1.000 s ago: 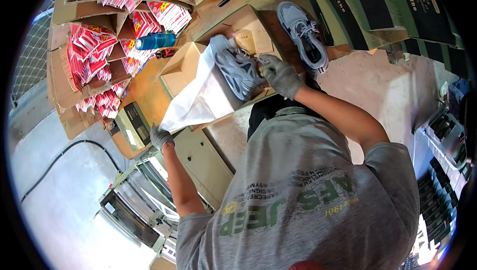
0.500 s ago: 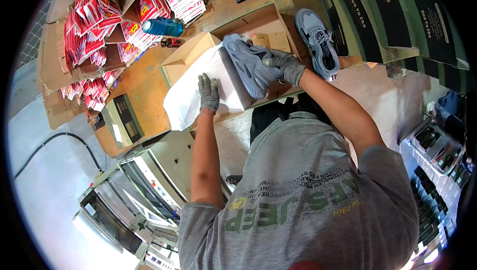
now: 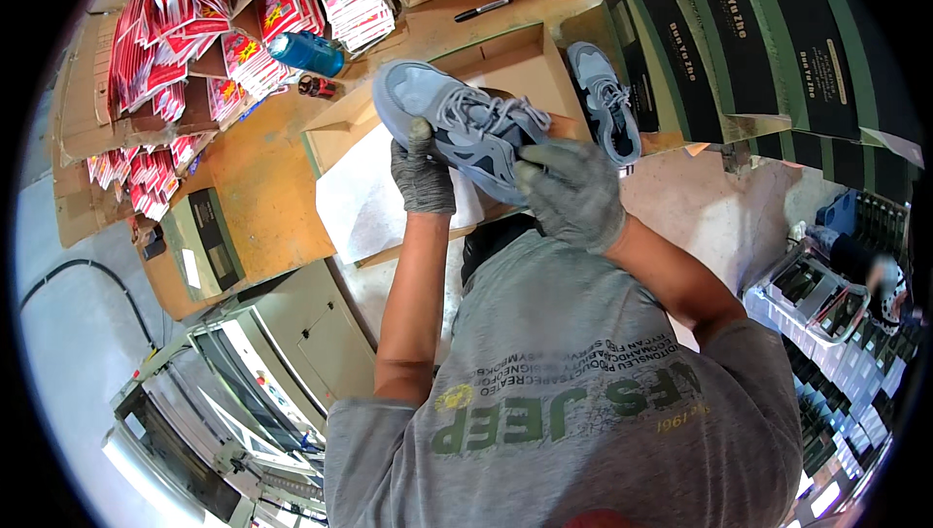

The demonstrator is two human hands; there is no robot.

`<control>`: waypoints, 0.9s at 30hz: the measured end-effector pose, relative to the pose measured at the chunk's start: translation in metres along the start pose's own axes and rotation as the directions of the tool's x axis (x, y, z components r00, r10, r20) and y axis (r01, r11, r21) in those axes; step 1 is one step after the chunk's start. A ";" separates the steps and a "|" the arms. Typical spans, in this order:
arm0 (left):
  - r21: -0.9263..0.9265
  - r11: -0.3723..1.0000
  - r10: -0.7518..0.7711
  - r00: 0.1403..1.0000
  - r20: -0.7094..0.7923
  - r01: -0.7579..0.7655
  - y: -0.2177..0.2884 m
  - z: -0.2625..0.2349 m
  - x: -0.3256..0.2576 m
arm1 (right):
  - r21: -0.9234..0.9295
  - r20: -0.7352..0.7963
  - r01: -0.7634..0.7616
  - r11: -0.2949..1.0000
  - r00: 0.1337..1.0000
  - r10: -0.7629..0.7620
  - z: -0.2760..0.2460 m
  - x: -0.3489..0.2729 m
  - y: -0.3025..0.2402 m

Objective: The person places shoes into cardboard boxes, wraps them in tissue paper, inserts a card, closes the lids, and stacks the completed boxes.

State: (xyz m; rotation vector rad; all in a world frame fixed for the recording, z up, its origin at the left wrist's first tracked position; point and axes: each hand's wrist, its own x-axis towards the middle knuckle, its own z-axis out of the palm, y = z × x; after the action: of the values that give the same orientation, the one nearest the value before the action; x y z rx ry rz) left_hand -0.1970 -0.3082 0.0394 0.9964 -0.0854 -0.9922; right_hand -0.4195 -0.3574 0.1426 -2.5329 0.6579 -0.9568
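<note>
A grey-blue sneaker [image 3: 435, 106] with grey laces is raised over an open shoe box [image 3: 515, 50], its toe toward the far left. My left hand [image 3: 424, 176], in a grey knit glove, grips the sneaker's near side by the toe, thumb up against it. Around the heel end my gloved right hand [image 3: 575, 196] is closed, fingers at the collar. White wrapping paper [image 3: 355, 200] hangs over the near left edge of the box, partly under the left hand. The matching sneaker [image 3: 603, 101] stands at the right, between the box and stacked shoe boxes.
Dark green and black shoe boxes [image 3: 729, 37] are stacked at the right. Cartons of red packets [image 3: 350, 3] fill the far left, near a blue bottle [image 3: 307, 53]. A black marker [image 3: 483, 10] lies beyond the box. Another small box [image 3: 206, 241] sits at the table's left edge.
The sneaker has been lifted and turned, its toe swinging left and its laces facing up. My left hand has moved from the paper onto the sneaker; my right hand has come nearer my body.
</note>
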 end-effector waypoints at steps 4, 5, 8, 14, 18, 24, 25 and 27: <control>0.066 0.985 0.146 0.979 0.140 -0.156 0.000 0.008 -0.003 | 0.403 0.187 -0.681 0.612 0.716 0.673 -0.015 -0.005 -0.016; 0.093 0.979 0.165 0.971 0.172 -0.183 -0.001 0.008 -0.003 | 0.480 0.475 -0.849 0.221 0.464 0.748 -0.013 -0.014 -0.005; 0.210 0.947 0.187 0.947 0.259 -0.244 -0.001 0.023 -0.018 | 0.417 0.781 -0.864 -0.282 0.182 0.597 -0.012 -0.023 0.011; 0.294 0.912 0.171 0.917 0.361 -0.286 0.000 0.031 -0.025 | 0.577 0.795 -0.510 -0.638 0.174 0.581 0.020 -0.053 0.024; 0.305 0.903 0.182 0.912 0.367 -0.303 0.003 0.028 -0.026 | 0.575 0.724 -0.742 -0.346 0.264 0.637 0.006 -0.047 0.021; 0.329 0.893 0.174 0.909 0.378 -0.308 -0.002 0.030 -0.031 | 0.772 0.336 -0.627 0.104 0.542 0.770 0.043 -0.091 0.052; 0.354 0.884 0.167 0.913 0.373 -0.306 -0.005 0.026 -0.029 | 0.723 0.509 -0.634 -0.275 0.219 0.832 0.035 -0.069 0.039; 0.393 0.864 0.170 0.917 0.361 -0.315 -0.008 0.024 -0.026 | 0.603 0.663 -0.512 -0.612 -0.105 0.741 0.029 -0.057 0.029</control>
State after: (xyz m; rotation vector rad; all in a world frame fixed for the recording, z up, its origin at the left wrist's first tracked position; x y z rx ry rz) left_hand -0.2288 -0.3068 0.0563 1.1972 -0.7222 -0.9030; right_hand -0.4461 -0.3466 0.0785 -0.1786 1.3117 -0.5085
